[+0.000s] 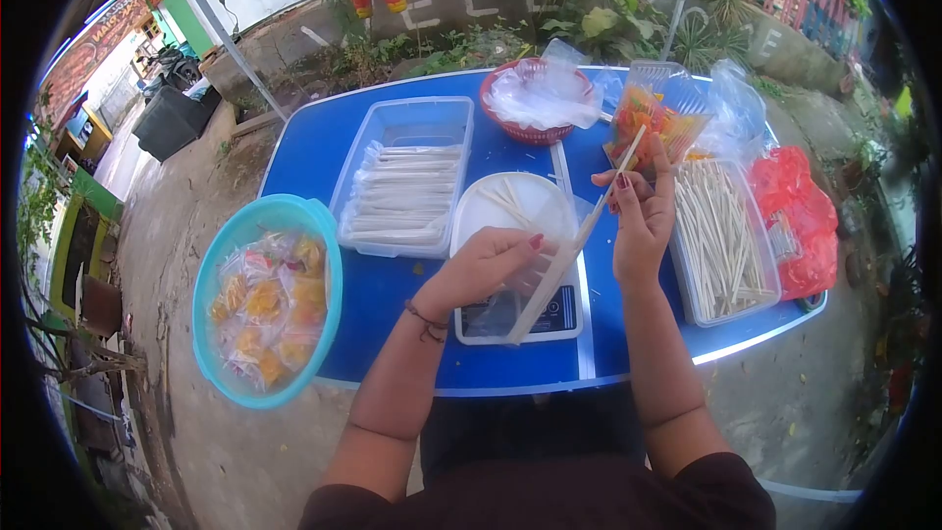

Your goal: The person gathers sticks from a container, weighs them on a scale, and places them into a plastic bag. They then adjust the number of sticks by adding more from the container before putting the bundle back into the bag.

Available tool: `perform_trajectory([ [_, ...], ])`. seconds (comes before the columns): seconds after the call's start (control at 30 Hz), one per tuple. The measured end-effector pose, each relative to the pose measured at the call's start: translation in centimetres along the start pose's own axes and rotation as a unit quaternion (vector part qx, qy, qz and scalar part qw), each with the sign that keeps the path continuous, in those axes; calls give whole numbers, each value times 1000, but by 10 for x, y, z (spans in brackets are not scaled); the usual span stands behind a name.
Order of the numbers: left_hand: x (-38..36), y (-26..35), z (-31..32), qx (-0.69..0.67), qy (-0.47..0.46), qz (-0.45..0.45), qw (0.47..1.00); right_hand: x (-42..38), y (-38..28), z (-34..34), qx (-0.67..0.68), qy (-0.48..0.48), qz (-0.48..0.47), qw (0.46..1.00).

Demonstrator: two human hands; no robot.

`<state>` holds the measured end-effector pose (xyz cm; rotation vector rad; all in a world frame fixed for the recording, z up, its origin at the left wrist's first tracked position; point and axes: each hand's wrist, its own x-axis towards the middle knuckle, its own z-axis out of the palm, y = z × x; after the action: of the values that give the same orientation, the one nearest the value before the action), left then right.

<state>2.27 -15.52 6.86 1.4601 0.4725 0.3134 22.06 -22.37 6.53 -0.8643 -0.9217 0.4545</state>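
Trays (404, 128) (724, 306) flank scale (564, 319); bare table (510, 363) nr front edge.

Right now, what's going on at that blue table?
A person stands at a blue table and works with both bare hands. The left hand and the right hand together hold a long thin clear sleeve with a stick in it, above a small scale bearing a white plate. Right of the hands is a clear tray of loose sticks. Left of the plate stands a clear bin of wrapped sticks. A teal basin of bagged snacks sits at the table's left edge.
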Motion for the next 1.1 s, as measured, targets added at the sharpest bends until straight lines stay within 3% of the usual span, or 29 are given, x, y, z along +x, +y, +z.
perform_trajectory([
  [0.13,-1,4,1,3,-4,-9,1000,0,-2,3,-2,3,-3,1000],
  [0.27,-1,0,0,-23,44,30,998,-1,-2,1,-7,-58,10,998],
  [0.47,-2,5,1,-35,88,40,995,-3,-4,-1,24,-72,34,997],
  [0.57,0,2,1,-60,105,65,990,0,1,-9,-23,-183,-15,983],
  [0.67,0,3,1,-81,129,84,985,-3,-8,5,-87,-145,-56,984],
  [0.77,1,2,2,-96,132,98,982,-3,-8,6,-232,-174,-102,951],
  [0.83,-1,7,6,-105,116,102,983,-8,-2,6,-228,-92,-158,956],
  [0.87,-2,4,5,-48,103,97,989,-9,0,7,-224,-51,-185,955],
  [0.93,0,-4,1,67,76,87,991,-7,-1,6,-252,-74,-239,935],
  [0.97,0,-4,2,51,81,100,990,-6,-2,6,-265,-85,-265,923],
  [1.1,-2,2,9,-23,142,199,969,-11,-12,22,-183,63,-302,934],
])
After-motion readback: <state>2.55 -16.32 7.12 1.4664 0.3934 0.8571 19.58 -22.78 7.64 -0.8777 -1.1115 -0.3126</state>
